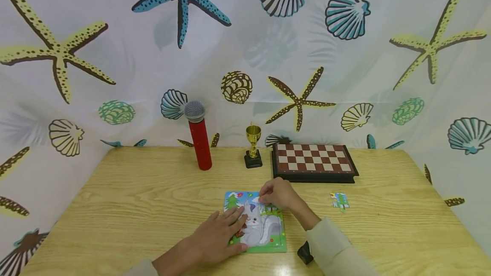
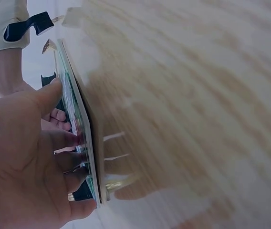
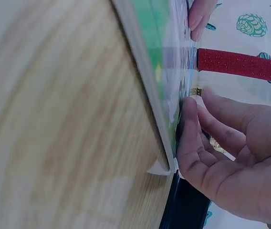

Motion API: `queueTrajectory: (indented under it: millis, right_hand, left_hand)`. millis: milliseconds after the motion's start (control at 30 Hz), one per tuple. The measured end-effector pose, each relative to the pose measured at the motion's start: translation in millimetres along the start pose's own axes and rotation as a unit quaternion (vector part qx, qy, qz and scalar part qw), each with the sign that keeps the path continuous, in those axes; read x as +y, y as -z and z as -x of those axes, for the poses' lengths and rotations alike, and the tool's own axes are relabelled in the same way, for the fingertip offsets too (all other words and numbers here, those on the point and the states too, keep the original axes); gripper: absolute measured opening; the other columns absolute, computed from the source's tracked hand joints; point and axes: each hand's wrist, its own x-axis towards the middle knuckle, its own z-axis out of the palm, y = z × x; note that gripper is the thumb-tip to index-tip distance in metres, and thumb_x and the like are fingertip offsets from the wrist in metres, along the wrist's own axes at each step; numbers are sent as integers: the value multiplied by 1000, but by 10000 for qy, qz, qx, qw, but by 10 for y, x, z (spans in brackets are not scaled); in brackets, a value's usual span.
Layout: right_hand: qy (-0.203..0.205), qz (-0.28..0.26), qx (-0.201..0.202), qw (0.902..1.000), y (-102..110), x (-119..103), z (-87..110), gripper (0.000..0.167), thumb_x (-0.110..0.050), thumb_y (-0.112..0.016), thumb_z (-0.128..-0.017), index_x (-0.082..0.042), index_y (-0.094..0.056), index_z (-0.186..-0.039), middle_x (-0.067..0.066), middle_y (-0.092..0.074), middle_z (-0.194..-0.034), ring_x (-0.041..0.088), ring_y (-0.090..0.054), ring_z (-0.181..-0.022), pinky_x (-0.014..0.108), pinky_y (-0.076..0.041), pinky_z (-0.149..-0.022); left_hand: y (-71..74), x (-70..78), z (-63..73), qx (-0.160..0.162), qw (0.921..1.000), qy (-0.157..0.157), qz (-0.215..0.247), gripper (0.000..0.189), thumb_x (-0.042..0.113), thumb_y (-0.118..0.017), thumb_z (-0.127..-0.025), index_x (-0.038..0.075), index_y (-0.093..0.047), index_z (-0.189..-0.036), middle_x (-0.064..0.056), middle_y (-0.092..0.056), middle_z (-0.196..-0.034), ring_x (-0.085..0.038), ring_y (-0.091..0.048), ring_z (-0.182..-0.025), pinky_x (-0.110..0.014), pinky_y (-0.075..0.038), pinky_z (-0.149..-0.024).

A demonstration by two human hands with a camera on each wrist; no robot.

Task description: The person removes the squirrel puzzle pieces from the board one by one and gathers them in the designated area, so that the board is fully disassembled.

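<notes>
A squirrel jigsaw puzzle [image 1: 264,235] lies flat in its tray near the front of the table. My left hand [image 1: 224,233] rests across its left side, fingers spread; the left wrist view shows these fingertips [image 2: 80,157] on its surface. At the upper part of the puzzle, my right hand [image 1: 281,194] has curled fingers and pinches at a puzzle piece, which the fingers mostly hide. In the right wrist view, the thumb and bent fingers [image 3: 189,114] come right up to the puzzle surface. Loose puzzle pieces [image 1: 340,200] lie to the right of the tray.
A red microphone [image 1: 200,144] stands at the back left, beside a small gold trophy cup [image 1: 253,139]. To its right lies a brown checkered chessboard box [image 1: 314,161]. A black strap piece [image 1: 304,252] shows by the right sleeve. Patterned cloth [image 1: 245,54] hangs behind the table.
</notes>
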Motion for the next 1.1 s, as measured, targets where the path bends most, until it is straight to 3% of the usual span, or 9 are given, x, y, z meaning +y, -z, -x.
queueTrajectory:
  millis: [433,733,1100]
  right_hand:
    - [-3,225,-163,9996,-12,-23,-34,6,-9,-72,-83,-5,-70,-88,3,-64,-71,11,-57,-60,22,-45,-52]
    - [211,299,6,9993,-35,-15,-55,5,-8,-69,-86,-7,-67,-81,1,-61,-71,9,-51,-62,21,-42,-55]
    - [389,133,-301,9987,41,-17,-50,7,-10,-67,-88,-4,-66,-84,2,-64,-75,8,-54,-65,21,-44,-60]
  left_hand:
    - [-12,-14,-5,-56,9999,50,-67,71,57,-44,-94,13,-34,-148,-5,-27,-157,-26,-28,-144,-56,-30,-110]
    - [-6,-6,1,-58,10000,36,-44,70,57,-44,-94,13,-34,-148,-5,-27,-157,-26,-28,-144,-56,-30,-110]
    - [-13,-17,13,6,10000,-25,-6,69,56,-44,-94,13,-34,-148,-5,-27,-157,-26,-29,-143,-57,-31,-109]
